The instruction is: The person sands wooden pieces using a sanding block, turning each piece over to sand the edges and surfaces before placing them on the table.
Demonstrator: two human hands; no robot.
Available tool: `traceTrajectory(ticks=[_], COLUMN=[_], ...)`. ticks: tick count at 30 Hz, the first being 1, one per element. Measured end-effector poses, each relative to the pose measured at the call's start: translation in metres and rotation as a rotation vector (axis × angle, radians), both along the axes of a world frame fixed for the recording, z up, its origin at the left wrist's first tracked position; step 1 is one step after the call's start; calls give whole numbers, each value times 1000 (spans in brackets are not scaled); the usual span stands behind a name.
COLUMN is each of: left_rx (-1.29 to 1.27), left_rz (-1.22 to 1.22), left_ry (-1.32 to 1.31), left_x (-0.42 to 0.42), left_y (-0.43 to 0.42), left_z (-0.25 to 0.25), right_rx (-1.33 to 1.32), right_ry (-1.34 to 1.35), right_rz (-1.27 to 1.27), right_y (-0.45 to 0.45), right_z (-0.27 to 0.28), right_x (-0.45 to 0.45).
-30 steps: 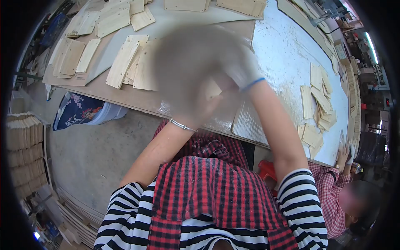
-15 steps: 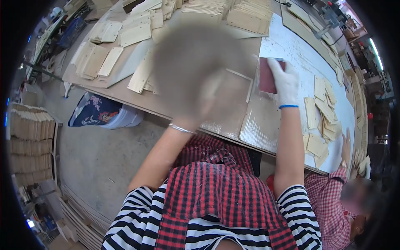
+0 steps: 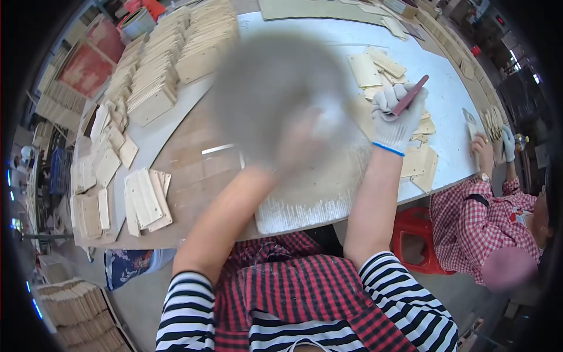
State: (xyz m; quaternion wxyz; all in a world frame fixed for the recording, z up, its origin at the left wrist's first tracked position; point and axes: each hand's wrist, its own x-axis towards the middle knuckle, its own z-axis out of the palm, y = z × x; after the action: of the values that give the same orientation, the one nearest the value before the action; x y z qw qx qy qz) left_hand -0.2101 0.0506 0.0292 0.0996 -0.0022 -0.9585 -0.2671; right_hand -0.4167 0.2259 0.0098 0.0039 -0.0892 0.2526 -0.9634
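The surface (image 3: 196,132) spans the scene. A co-worker (image 3: 484,226) is at its near right edge. At far left, long rows of wooden plates (image 3: 205,47) lean closely against one another; a knock to one end could tip a row. The plate fan (image 3: 146,199) lies at near left, beside the surface edge; a brushing forearm could push it off. At right, the loose plate pile (image 3: 422,161) overlaps unevenly and lies partly behind the gloved right hand (image 3: 399,111). Lowering that hand carelessly could catch a raised plate corner and scatter the pile.

State of hands: the right hand grips the dark red pad (image 3: 410,95), which is tilted and seen nearly edge-on. A loose grip in the knit glove could let the pad slip onto the plates. The left hand (image 3: 296,141) is over the middle of the surface, blurred; its opening and contents cannot be determined.
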Motion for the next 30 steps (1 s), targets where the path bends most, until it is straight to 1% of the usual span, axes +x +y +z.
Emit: traceTrajectory(ticks=[2, 5, 6, 9, 10, 11, 13, 15, 16, 18, 19, 20, 22, 23, 25, 26, 28, 29, 30], left_rx=[-46, -126, -203, -571, -579, -423, -124, -198, -144, -126, -156, -133, -397, -378, -245, -233, -125, -114, -188], left_rz=[-211, -456, -493, -478, -417, -318, -50, 48, 100, 313, 475, 491, 562, 573, 706, 709, 715, 720, 703], left_ry=[-20, -77, -92, -104, -144, -82, -160, 133, 206, 118, -58, -92, -314, -327, -119, -117, -121, -120, -37], left_x=[-55, -111, -120, -117, -113, -101, -37, -26, -3, 69, 106, 128, 160, 165, 159, 158, 150, 144, 138], left_y=[20, 34, 37, 39, 38, 32, 18, -14, -29, -49, -46, -43, -42, -38, -28, -30, -39, -44, -44], left_z=[1, 10, 13, 28, 24, 20, 78, 3, -8, -3, 13, 17, 19, 14, 7, 0, -23, -42, -55], right_rx=[33, 73, -26, -86, -100, -98, -61, -24, -15, 8, 52, 89, 146, 150, 157, 201, 254, 296, 342], right_ry=[10, 52, 0, -74, -93, -69, -33, -30, -29, -53, -82, -105, -120, -101, -62, -54, -36, -45, -57], right_rz=[-44, -17, 36, 110, 127, 153, 179, 188, 264, 348, 256, 223, 204, 217, 244, 233, 225, 209, 195], right_y=[2, -11, -17, -30, -33, -35, -38, -41, -42, -44, -50, -55, -61, -64, -69, -71, -76, -79, -81], right_z=[3, 18, 26, 44, 47, 45, 48, 50, 47, 41, 37, 34, 33, 29, 20, 17, 22, 25, 26], right_x=[3, 21, 30, 53, 57, 56, 59, 64, 64, 65, 61, 63, 74, 75, 76, 77, 81, 87, 92])
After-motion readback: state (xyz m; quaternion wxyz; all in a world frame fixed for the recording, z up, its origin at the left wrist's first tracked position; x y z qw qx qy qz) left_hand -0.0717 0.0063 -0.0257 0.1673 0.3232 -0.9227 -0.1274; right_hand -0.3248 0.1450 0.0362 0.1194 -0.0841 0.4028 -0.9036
